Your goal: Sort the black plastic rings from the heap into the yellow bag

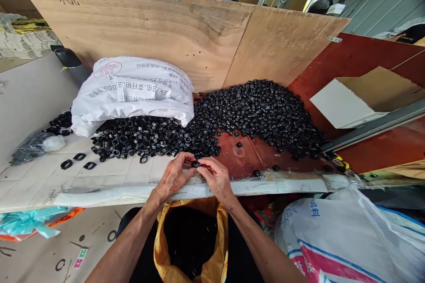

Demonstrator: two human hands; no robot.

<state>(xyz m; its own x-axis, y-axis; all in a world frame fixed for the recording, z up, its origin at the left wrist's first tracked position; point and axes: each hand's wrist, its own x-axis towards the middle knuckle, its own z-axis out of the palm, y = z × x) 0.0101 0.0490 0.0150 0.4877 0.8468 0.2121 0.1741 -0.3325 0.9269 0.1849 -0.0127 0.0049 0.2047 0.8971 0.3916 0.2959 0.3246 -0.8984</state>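
Observation:
Above the front edge of the worktable, my left hand [175, 174] and my right hand [216, 178] meet, fingertips pinched on a small black plastic part [196, 164]. The fingers cover much of it, so I cannot tell whether it is one piece or two. Just beyond my left hand lies a heap of black plastic rings [136, 138]. To the right a larger pile of small black caps [259, 108] spreads over the red board [244, 154]. Below my hands an orange sack [160, 247] stands open between my legs, with dark contents.
A white printed sack [133, 93] rests on the rings. A plywood panel [159, 31] walls off the back. At right are an open carton [345, 101] and a metal bar [375, 127]. A clear bag [29, 148] lies left; a full white sack [318, 230] stands lower right.

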